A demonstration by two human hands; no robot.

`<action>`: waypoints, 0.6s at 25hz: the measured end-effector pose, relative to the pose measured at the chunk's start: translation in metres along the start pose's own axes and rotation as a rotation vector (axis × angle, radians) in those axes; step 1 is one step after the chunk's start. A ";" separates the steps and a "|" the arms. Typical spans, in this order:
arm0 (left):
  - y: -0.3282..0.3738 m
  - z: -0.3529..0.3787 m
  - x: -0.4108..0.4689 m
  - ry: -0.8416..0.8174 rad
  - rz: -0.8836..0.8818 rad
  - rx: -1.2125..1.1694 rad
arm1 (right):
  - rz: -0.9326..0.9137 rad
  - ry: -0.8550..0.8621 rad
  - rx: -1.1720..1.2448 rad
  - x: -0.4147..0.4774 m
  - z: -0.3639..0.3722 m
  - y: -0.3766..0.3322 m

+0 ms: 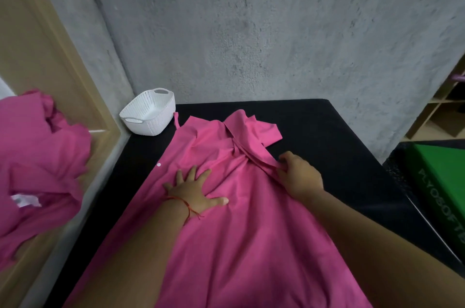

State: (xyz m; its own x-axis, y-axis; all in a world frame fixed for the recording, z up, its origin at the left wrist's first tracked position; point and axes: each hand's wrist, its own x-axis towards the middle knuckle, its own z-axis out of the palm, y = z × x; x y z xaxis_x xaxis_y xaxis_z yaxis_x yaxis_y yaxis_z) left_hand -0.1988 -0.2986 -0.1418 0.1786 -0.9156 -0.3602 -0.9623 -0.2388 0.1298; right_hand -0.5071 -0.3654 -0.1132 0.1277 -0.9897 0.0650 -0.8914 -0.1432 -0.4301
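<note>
A pink shirt (241,232) lies spread over the black table (339,156), its collar and one short sleeve toward the far wall. My left hand (195,190) rests flat on the cloth with fingers spread, a red thread around the wrist. My right hand (300,174) pinches a folded edge of the shirt's front near its right side, fingers curled around the fabric strip. A white button shows at the shirt's left edge.
A white perforated basket (148,112) stands at the table's far left corner against the grey wall. A heap of pink clothes (37,156) lies on the left. A green box (442,182) and wooden shelves (442,111) are on the right.
</note>
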 end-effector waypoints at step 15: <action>-0.012 0.036 0.027 0.429 0.028 0.039 | 0.547 0.152 0.012 0.149 -0.080 0.159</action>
State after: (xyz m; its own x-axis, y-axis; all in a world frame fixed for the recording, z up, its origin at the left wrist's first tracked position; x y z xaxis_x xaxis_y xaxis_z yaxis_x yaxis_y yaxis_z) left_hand -0.1897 -0.3091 -0.1869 0.2137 -0.9750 0.0603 -0.9736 -0.2074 0.0957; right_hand -0.6649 -0.5349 -0.0995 -0.4161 -0.9084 -0.0412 -0.8052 0.3891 -0.4475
